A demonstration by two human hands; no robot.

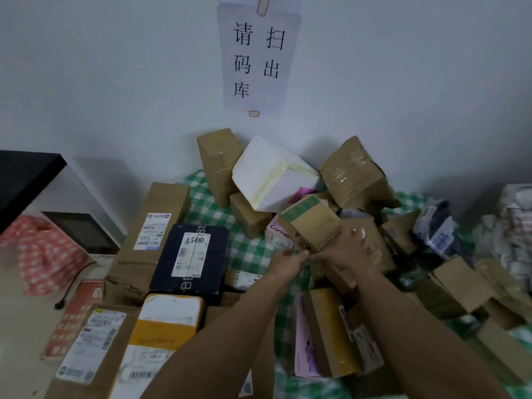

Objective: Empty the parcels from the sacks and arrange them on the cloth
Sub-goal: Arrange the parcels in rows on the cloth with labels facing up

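Parcels everywhere, heaped on the green checked cloth against the wall. Both my hands were out over the middle of the pile, on one small box of brown card with a green strip along its top, tilted up on the heap. My left hand was at its lower near edge, fingers curled in and pinching there, though blur hid exactly what the fingertips had. My right hand sat just beside it, the two almost touching, fingers bent round the box's lower right side.

Behind the small box a white foam box leaned at an angle, with a tall brown box to its left and a taped brown box tipped over on its right. A pink box peeked out just left of the one I held. Off to the left, in a neater row, lay a long brown box, a dark blue box touching its side, and nearer me a yellow and white envelope. Out right, a grey printed bag rested among more brown cartons. A paper sign hung on the wall above it all.
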